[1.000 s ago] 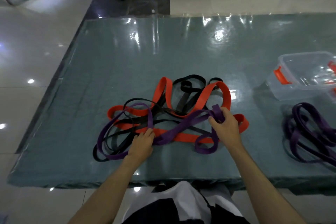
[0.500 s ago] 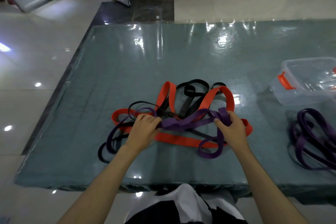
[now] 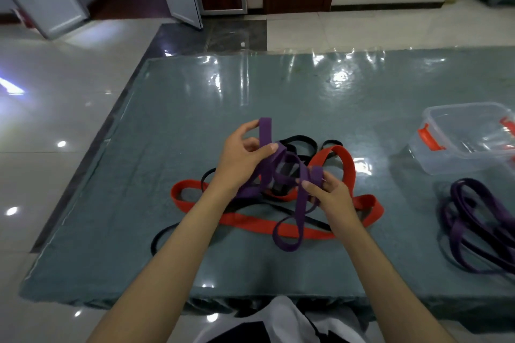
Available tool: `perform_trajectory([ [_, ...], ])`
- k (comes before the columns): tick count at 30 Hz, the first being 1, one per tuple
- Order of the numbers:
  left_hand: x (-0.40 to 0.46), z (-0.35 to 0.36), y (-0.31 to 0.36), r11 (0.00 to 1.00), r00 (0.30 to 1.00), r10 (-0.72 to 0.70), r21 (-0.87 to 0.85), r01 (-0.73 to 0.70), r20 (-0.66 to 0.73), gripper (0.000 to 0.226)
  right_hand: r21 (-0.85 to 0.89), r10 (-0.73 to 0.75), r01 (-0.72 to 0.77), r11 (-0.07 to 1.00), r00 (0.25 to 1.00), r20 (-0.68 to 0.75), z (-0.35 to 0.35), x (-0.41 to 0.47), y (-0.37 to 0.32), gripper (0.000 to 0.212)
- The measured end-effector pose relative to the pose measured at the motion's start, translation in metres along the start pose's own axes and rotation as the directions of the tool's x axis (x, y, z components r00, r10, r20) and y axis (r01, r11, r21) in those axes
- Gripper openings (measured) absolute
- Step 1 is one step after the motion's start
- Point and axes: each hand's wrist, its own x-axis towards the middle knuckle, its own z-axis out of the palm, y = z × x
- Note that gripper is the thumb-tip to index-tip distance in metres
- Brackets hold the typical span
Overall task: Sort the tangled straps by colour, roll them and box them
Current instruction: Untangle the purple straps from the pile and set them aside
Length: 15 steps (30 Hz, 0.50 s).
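A purple strap [image 3: 299,203] is lifted off the table above a tangle of red straps [image 3: 250,222] and black straps [image 3: 302,140]. My left hand [image 3: 241,160] grips its upper loops, one end sticking up between thumb and fingers. My right hand [image 3: 330,195] pinches another loop of the same purple strap a little lower and to the right. A long loop of it hangs down onto the table in front of the red strap. A separate pile of purple straps [image 3: 479,220] lies at the right, near a clear plastic box [image 3: 434,159] with orange latches.
The table [image 3: 195,108] has a glossy grey-green cover, and its near edge runs just in front of my body. Tiled floor lies to the left and beyond. Cabinets and a door stand at the far wall.
Both hands have risen from the table and come closer together, lifting the purple strap out of the tangle and gathering it into loops. The red and black straps stay on the table.
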Motion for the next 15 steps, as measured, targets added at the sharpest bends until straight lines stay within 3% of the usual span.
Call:
perform_trajectory([
  [7,0.013,0.042,0.026,0.865,0.973,-0.231,-0.458,0.203,-0.004,0.049,0.123,-0.198,0.183,0.976,0.972,0.125,0.034,-0.009,-0.027,0.04],
  [11,0.02,0.061,0.032,0.791,0.955,-0.295,-0.562,0.242,-0.003,0.052,0.046,-0.266,0.265,0.963,0.964,0.019,0.031,-0.004,-0.034,0.044],
  [15,0.029,0.076,0.036,0.751,0.944,-0.33,-0.608,0.259,-0.006,0.051,0.011,-0.322,0.326,0.945,0.939,-0.122,0.015,-0.001,-0.037,0.034],
])
